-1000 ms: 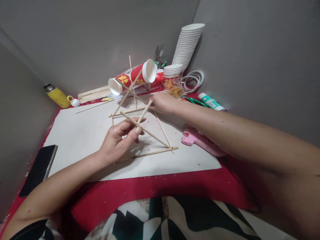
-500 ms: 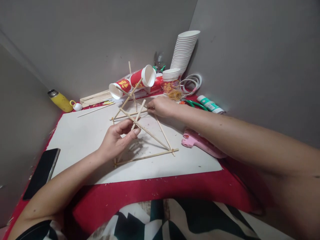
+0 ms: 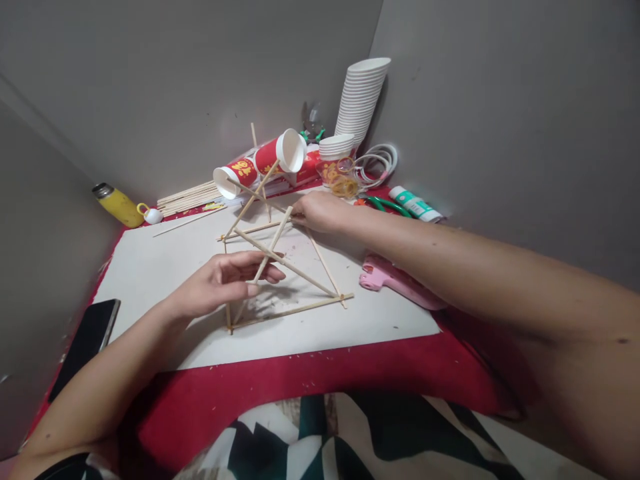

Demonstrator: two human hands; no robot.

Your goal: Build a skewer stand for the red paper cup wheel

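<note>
A frame of thin wooden sticks (image 3: 295,270) stands on a white sheet (image 3: 160,267), several sticks crossing and rising towards the back. My left hand (image 3: 225,280) hovers at the crossing of two raised sticks, fingers stretched out and loosely apart, fingertips touching a stick. My right hand (image 3: 320,212) reaches across to the frame's far corner, fingers pinched together on a stick end there.
Red paper cups (image 3: 260,163) lie at the back, beside a stack of white cups (image 3: 363,97), rubber bands (image 3: 345,187), a glue bottle (image 3: 413,203) and loose sticks (image 3: 187,195). A pink glue gun (image 3: 400,283) lies right. A phone (image 3: 83,343) and yellow bottle (image 3: 115,203) are left.
My left hand has let go of its pinch on the crossed sticks, opened its fingers and dropped slightly left. The right hand stays at the far corner.
</note>
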